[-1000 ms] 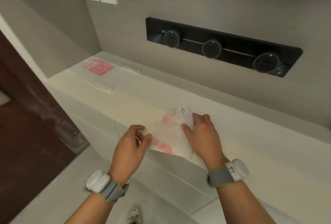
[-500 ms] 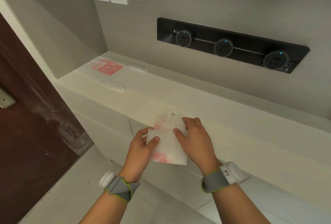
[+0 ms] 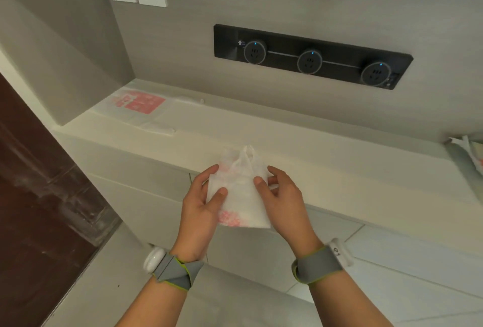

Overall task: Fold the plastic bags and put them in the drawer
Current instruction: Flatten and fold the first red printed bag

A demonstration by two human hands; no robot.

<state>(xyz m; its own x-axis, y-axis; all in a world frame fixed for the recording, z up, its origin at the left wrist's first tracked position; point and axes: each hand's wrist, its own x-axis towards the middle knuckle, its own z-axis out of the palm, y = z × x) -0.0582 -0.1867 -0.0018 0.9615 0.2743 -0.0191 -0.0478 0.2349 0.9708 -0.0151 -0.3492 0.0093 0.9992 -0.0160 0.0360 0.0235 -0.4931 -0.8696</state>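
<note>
Both hands (image 3: 243,196) grip folded bag (image 3: 241,204); second bag (image 3: 136,107) flat on counter (image 3: 326,159)

— What is the folded bag (image 3: 241,196) between the left hand (image 3: 200,211) and the right hand (image 3: 283,204) made of?
— Thin, translucent white plastic, crinkled, with a faded red print near the lower edge.
— And the countertop (image 3: 300,159) just beyond the fingers?
— Smooth, matt, cream-coloured; the cabinet fronts (image 3: 136,183) below it look equally smooth and plain.
— Far to the left of the left hand?
— A flat plastic bag (image 3: 141,109), filmy, with a red printed panel. Further left, a door (image 3: 34,209) of dark reddish wood, faintly glossy and scuffed.
— The wrists?
— Grey woven cloth straps (image 3: 317,266) with glossy white plastic pods (image 3: 154,261).
</note>
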